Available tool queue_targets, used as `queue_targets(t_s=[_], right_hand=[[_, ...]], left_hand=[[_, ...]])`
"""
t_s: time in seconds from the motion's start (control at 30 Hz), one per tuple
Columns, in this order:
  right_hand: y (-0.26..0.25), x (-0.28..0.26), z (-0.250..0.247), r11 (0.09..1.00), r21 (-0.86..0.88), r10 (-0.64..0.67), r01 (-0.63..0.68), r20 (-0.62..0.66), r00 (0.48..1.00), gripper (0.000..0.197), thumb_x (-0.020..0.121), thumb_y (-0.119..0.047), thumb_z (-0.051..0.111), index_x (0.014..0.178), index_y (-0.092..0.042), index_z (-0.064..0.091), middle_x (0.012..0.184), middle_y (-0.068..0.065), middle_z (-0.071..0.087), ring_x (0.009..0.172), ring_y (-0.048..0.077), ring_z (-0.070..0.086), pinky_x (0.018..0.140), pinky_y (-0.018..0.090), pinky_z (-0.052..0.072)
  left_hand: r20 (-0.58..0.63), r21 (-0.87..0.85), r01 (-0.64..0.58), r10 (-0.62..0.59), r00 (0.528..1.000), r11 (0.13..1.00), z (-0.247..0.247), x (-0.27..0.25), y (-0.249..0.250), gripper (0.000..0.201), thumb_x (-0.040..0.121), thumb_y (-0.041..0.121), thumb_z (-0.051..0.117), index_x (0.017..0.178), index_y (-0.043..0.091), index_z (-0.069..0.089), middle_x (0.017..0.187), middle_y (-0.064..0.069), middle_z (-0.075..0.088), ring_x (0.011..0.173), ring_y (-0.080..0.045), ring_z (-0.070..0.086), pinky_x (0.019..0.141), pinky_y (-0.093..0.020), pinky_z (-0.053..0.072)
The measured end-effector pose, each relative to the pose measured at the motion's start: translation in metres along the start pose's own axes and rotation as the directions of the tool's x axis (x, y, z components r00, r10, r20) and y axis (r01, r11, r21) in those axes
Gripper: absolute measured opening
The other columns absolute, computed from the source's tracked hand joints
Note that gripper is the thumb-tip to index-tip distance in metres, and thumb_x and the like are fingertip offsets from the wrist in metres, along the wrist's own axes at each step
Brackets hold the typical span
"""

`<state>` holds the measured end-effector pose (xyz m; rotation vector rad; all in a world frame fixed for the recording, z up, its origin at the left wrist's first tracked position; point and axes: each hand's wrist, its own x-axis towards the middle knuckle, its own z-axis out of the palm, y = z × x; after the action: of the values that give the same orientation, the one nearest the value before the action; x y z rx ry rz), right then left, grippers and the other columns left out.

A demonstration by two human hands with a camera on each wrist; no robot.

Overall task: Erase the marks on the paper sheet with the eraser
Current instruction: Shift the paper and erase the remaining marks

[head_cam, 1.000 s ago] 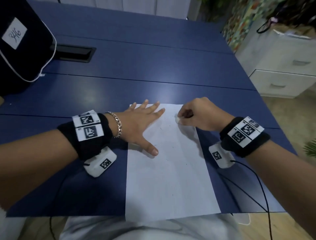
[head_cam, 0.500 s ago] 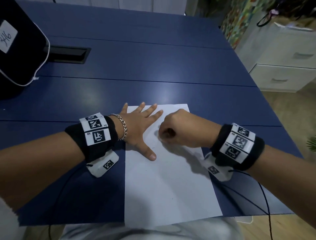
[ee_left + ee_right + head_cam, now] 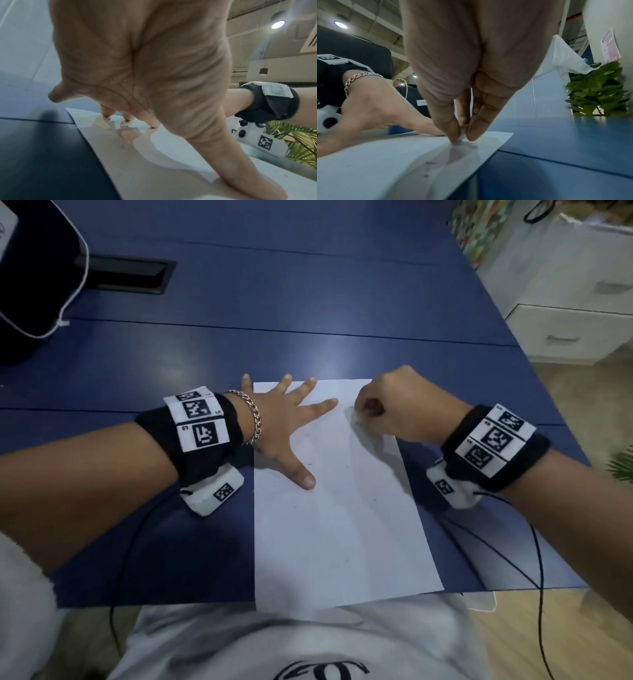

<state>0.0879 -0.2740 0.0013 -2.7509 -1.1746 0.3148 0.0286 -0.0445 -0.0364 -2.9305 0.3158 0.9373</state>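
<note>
A white paper sheet (image 3: 342, 508) lies lengthwise on the blue table, its near end hanging over the table's front edge. My left hand (image 3: 284, 422) lies flat and spread on the sheet's far left part, fingers (image 3: 106, 112) and thumb pressing it down. My right hand (image 3: 387, 405) is curled at the sheet's far right corner and pinches a small white eraser (image 3: 463, 134) between thumb and fingers, its tip touching the paper (image 3: 385, 162). A few faint dark specks and short marks (image 3: 426, 174) show on the sheet.
A black bag (image 3: 30, 278) with white piping sits at the table's far left, beside a black cable hatch (image 3: 126, 277). White drawers (image 3: 568, 326) stand right of the table. Black cables (image 3: 537, 559) trail from both wrist cameras over the front edge.
My right hand with the eraser slid left toward the left hand's fingers half a second ago, then back right to the sheet's far right part. The left hand stayed spread on the sheet.
</note>
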Motion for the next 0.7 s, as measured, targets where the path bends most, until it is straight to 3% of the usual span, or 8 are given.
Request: queue_targets(t_s=[0.13, 0.2, 0.33, 0.5, 0.63, 0.7], right_hand=[[-0.018, -0.019, 0.011, 0.993, 0.014, -0.119, 0.119, 0.071, 0.99, 0.011, 0.09, -0.022, 0.067, 0.092, -0.019, 0.077, 0.084, -0.006, 0.073, 0.075, 0.016, 0.062, 0.071, 0.027, 0.051], [-0.013, -0.018, 0.006, 0.996, 0.018, -0.085, 0.084, 0.065, 0.994, 0.011, 0.092, -0.026, 0.068, 0.094, -0.021, 0.078, 0.086, -0.008, 0.074, 0.075, 0.014, 0.064, 0.068, 0.023, 0.048], [0.005, -0.016, -0.001, 0.999, 0.045, 0.027, -0.024, -0.05, 0.998, 0.013, 0.09, -0.019, 0.07, 0.099, -0.019, 0.08, 0.086, -0.007, 0.076, 0.082, 0.018, 0.071, 0.076, 0.03, 0.056], [-0.003, -0.043, 0.004, 0.994, 0.107, -0.002, 0.001, 0.01, 1.0, 0.009, 0.092, -0.024, 0.072, 0.096, -0.025, 0.08, 0.084, -0.015, 0.076, 0.077, 0.003, 0.07, 0.074, 0.021, 0.058], [-0.009, -0.058, 0.018, 0.994, 0.105, -0.027, 0.026, 0.015, 1.0, 0.015, 0.095, -0.035, 0.068, 0.091, -0.025, 0.078, 0.081, -0.012, 0.075, 0.074, 0.009, 0.068, 0.073, 0.032, 0.059], [-0.007, -0.057, 0.023, 0.996, 0.083, -0.023, 0.024, -0.009, 1.0, 0.013, 0.095, -0.031, 0.069, 0.093, -0.023, 0.079, 0.083, -0.01, 0.074, 0.075, 0.013, 0.067, 0.073, 0.036, 0.059]], left_hand=[[-0.012, 0.03, -0.001, 0.002, 1.0, 1.0, -0.001, 0.002, -0.001, 0.154, 0.035, 0.11, 0.056, 0.151, 0.06, -0.032, 0.169, 0.009, -0.037, 0.16, -0.034, -0.023, 0.11, -0.089, -0.004], [-0.018, 0.048, 0.006, -0.005, 1.0, 0.999, -0.003, 0.002, -0.001, 0.154, 0.036, 0.111, 0.055, 0.152, 0.059, -0.031, 0.17, 0.007, -0.035, 0.161, -0.034, -0.021, 0.112, -0.086, -0.008], [-0.054, 0.063, -0.033, 0.037, 0.998, 0.997, -0.008, 0.007, -0.006, 0.149, 0.042, 0.111, 0.055, 0.154, 0.059, -0.028, 0.172, 0.004, -0.031, 0.162, -0.035, -0.017, 0.115, -0.081, -0.014], [-0.129, 0.069, -0.103, 0.112, 0.985, 0.992, -0.014, 0.005, -0.014, 0.143, 0.045, 0.111, 0.054, 0.153, 0.062, -0.026, 0.173, 0.001, -0.031, 0.16, -0.04, -0.023, 0.119, -0.076, -0.013], [-0.12, 0.021, -0.238, 0.239, 0.964, 0.971, -0.014, -0.013, 0.005, 0.126, 0.062, 0.099, 0.061, 0.16, 0.061, -0.009, 0.171, 0.001, -0.033, 0.159, -0.038, -0.025, 0.125, -0.065, -0.011], [-0.031, 0.042, -0.302, 0.303, 0.952, 0.952, -0.007, -0.027, 0.021, 0.132, 0.062, 0.097, 0.065, 0.16, 0.059, -0.014, 0.169, 0.004, -0.038, 0.157, -0.035, -0.03, 0.126, -0.065, -0.013]])
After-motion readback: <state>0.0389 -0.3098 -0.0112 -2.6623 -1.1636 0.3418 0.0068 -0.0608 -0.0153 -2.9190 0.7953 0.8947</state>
